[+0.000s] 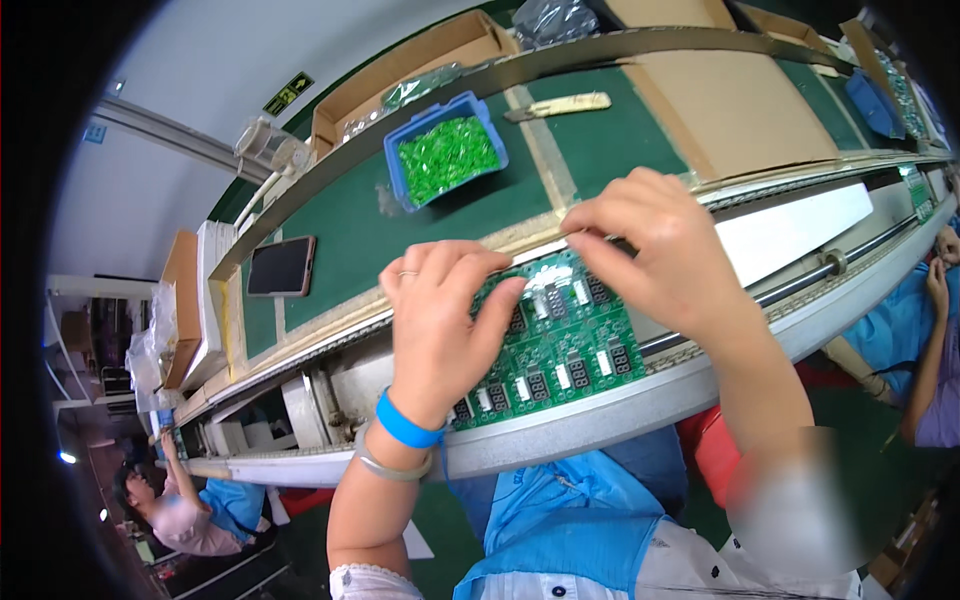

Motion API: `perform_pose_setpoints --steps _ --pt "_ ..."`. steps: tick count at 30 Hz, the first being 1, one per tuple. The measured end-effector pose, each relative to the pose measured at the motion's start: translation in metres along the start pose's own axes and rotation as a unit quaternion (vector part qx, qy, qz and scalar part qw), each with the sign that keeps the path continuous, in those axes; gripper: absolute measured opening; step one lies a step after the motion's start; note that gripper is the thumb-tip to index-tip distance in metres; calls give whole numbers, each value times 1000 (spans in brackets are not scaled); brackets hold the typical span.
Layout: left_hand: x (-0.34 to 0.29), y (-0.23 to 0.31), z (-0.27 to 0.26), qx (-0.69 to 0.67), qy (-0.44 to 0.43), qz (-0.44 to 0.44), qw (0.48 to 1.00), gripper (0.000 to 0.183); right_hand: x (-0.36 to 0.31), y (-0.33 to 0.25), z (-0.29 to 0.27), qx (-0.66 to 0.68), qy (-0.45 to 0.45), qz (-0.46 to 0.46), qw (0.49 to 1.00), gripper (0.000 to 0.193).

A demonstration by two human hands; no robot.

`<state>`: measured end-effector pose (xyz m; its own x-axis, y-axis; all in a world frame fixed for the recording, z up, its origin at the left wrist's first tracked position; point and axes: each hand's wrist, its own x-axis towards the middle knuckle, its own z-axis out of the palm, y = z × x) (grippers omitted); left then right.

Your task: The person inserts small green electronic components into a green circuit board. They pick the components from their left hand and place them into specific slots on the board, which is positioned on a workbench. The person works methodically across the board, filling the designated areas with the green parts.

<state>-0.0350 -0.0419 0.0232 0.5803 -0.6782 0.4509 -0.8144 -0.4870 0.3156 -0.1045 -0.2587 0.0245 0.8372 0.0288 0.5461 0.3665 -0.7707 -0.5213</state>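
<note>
A green circuit board panel with rows of black digit displays and white parts lies across the rails of the conveyor in front of me. Over its far left part is my left hand, thumb and forefinger bent close together; what they hold, if anything, is hidden. My right hand hovers at the panel's far right edge with its fingertips pinched, and anything between them is too small to name. Beyond the hands, a blue bin holds many small bright green parts.
A phone lies left on the green bench, a utility knife farther back. Cardboard covers the bench at right. The conveyor's front rail runs along my side. Co-workers sit at far left and right.
</note>
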Motion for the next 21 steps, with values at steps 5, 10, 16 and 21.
perform_pose_setpoints --steps 5,10,16,21 --pt "22 -14 -15 53 24 -9 998 16 9 0 2 -5 30 -36 999 10" --pt "46 -64 -20 142 50 -33 988 17 55 -8 28 -19 25 -78 996 10" --pt "73 -82 4 189 -1 -61 980 18 108 4 57 -271 -85 -74 956 7" --pt "82 -81 8 196 29 -30 980 10 126 3 82 -307 -151 -26 939 9"
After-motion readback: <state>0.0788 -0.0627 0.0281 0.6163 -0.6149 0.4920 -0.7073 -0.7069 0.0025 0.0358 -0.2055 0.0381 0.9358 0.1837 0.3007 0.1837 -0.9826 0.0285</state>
